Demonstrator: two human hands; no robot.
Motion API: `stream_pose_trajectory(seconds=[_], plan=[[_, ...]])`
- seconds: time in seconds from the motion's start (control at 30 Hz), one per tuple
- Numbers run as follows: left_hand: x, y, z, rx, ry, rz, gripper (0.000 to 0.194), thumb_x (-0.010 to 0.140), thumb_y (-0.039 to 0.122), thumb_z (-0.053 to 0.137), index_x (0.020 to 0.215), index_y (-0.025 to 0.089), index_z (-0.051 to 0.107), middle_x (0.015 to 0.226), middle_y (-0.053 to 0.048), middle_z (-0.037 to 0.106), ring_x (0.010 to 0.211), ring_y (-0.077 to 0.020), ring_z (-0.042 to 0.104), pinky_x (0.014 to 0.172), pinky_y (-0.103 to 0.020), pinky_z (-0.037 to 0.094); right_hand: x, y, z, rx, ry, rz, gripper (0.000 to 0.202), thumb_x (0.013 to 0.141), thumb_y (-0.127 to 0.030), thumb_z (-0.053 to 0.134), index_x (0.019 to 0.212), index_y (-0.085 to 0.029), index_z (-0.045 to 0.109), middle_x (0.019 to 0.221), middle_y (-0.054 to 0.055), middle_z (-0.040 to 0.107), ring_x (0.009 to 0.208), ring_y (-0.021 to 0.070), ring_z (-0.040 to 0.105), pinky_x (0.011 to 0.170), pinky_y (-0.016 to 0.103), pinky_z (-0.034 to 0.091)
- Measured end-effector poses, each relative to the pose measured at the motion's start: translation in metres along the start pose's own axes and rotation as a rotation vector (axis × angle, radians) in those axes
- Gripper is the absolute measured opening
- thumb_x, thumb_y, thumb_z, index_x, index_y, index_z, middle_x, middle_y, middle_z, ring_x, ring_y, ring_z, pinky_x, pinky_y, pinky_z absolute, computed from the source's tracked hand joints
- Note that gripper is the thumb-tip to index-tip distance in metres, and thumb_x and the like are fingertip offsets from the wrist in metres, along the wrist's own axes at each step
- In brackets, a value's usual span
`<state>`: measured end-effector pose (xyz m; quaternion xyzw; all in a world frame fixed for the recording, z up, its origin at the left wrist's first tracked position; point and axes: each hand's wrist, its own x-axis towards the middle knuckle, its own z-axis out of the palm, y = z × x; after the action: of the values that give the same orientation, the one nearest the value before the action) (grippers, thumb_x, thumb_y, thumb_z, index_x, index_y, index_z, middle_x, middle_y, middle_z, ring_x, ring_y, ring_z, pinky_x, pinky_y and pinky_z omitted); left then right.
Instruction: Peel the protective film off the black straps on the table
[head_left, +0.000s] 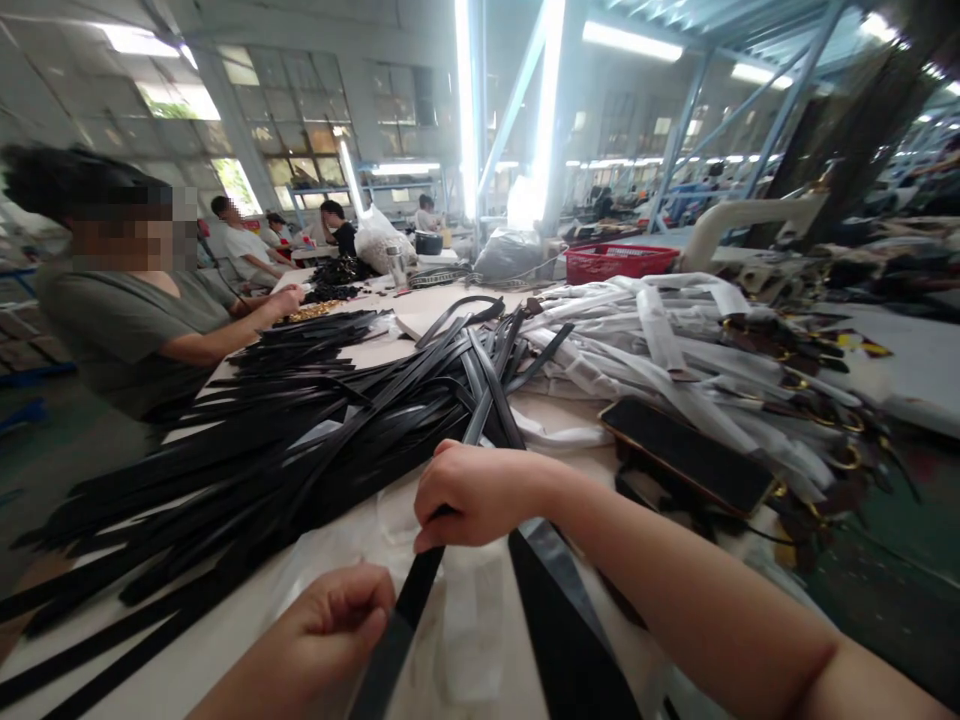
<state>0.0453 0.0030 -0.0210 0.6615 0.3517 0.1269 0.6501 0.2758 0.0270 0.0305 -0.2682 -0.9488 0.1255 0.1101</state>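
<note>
My right hand is closed around a long black strap, which runs down toward me from under the fingers. Lower down, the strap looks greyer, with what seems to be clear plastic film over it. My left hand has its fingers curled in a pinch at the edge of that film, beside the strap; the exact grip is partly hidden. A wider black strap hangs under my right forearm. Ahead lies a large heap of black straps. Sheets of translucent plastic lie beneath my hands on the table.
White-wrapped straps with brass-coloured fittings pile up at the right. Among them lies a dark flat oblong. A red basket and a sewing machine stand behind. A co-worker works at the table's left side.
</note>
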Motion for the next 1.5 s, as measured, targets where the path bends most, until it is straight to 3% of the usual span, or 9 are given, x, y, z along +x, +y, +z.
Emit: stream_pose_trajectory(seconds=[0.33,0.63,0.83,1.0,1.1,1.2,1.33,1.4,1.5], plan=[[-0.001,0.011,0.006,0.054,0.256,0.011,0.034,0.079,0.047,0.059,0.065,0.018,0.047,0.060,0.005,0.038,0.058,-0.0109,0.032,0.052,-0.024,0.024,0.001,0.001,0.006,0.103,0.087,0.009,0.025,0.089,-0.024,0.056,0.066,-0.015,0.059,0.066,0.002,0.063,0.064,0.0112,0.052,0.067,0.026,0.032],[-0.007,0.016,0.006,0.026,0.266,0.054,0.031,0.077,0.040,0.062,0.063,0.015,0.052,0.058,0.005,0.041,0.056,-0.0100,0.035,0.051,-0.023,0.026,0.001,-0.001,0.006,0.184,0.077,0.008,0.029,0.091,-0.026,0.052,0.064,-0.015,0.058,0.060,0.001,0.055,0.061,0.0123,0.048,0.067,0.026,0.035],[-0.016,0.016,-0.006,-0.122,0.137,-0.018,0.040,0.073,0.052,0.069,0.085,0.014,0.064,0.072,-0.003,0.062,0.061,-0.0137,0.054,0.056,-0.024,0.040,-0.001,0.004,0.000,0.101,0.199,0.111,0.031,0.090,-0.033,0.052,0.066,-0.016,0.061,0.061,0.003,0.058,0.061,0.0139,0.051,0.064,0.027,0.037],[-0.026,0.016,-0.017,-0.083,-0.035,-0.104,0.045,0.081,0.055,0.059,0.096,0.013,0.067,0.085,-0.008,0.065,0.068,-0.0161,0.060,0.063,-0.027,0.047,-0.008,0.020,-0.003,0.087,0.216,0.151,0.031,0.089,-0.036,0.053,0.066,-0.017,0.061,0.061,0.002,0.058,0.059,0.0133,0.050,0.062,0.027,0.036],[-0.031,0.020,-0.021,-0.060,-0.094,-0.152,0.039,0.081,0.044,0.063,0.110,0.019,0.063,0.087,-0.004,0.062,0.070,-0.0160,0.061,0.062,-0.026,0.049,-0.011,0.036,-0.004,0.033,0.236,0.229,0.028,0.089,-0.034,0.054,0.069,-0.016,0.063,0.064,0.002,0.059,0.061,0.0138,0.052,0.064,0.027,0.036],[-0.030,0.023,-0.022,-0.054,-0.082,-0.154,0.036,0.077,0.031,0.069,0.109,0.018,0.062,0.076,0.001,0.057,0.061,-0.0120,0.057,0.059,-0.024,0.049,-0.010,0.040,-0.001,-0.092,0.276,0.279,0.025,0.090,-0.031,0.053,0.073,-0.016,0.065,0.070,0.004,0.064,0.071,0.0163,0.057,0.074,0.029,0.035],[-0.024,0.024,-0.019,0.013,0.006,-0.184,0.027,0.075,0.028,0.067,0.099,0.015,0.064,0.068,0.001,0.055,0.056,-0.0112,0.052,0.052,-0.021,0.045,0.003,0.018,0.014,-0.140,0.331,0.210,0.025,0.094,-0.035,0.049,0.095,-0.018,0.068,0.090,0.007,0.068,0.089,0.0195,0.059,0.092,0.036,0.026],[-0.022,0.025,-0.018,0.019,0.013,-0.195,0.027,0.075,0.029,0.068,0.097,0.015,0.064,0.067,0.001,0.055,0.057,-0.0121,0.052,0.050,-0.021,0.045,0.009,0.006,0.024,-0.121,0.254,0.125,0.025,0.093,-0.038,0.051,0.098,-0.019,0.067,0.090,0.006,0.069,0.087,0.0190,0.059,0.096,0.038,0.023],[-0.023,0.031,-0.019,0.081,0.012,-0.200,0.027,0.077,0.034,0.067,0.096,0.015,0.066,0.070,0.000,0.058,0.058,-0.0123,0.053,0.046,-0.019,0.040,0.013,0.003,0.031,-0.109,0.085,0.072,0.022,0.089,-0.031,0.055,0.077,-0.017,0.066,0.070,0.002,0.067,0.068,0.0151,0.057,0.089,0.034,0.028]])
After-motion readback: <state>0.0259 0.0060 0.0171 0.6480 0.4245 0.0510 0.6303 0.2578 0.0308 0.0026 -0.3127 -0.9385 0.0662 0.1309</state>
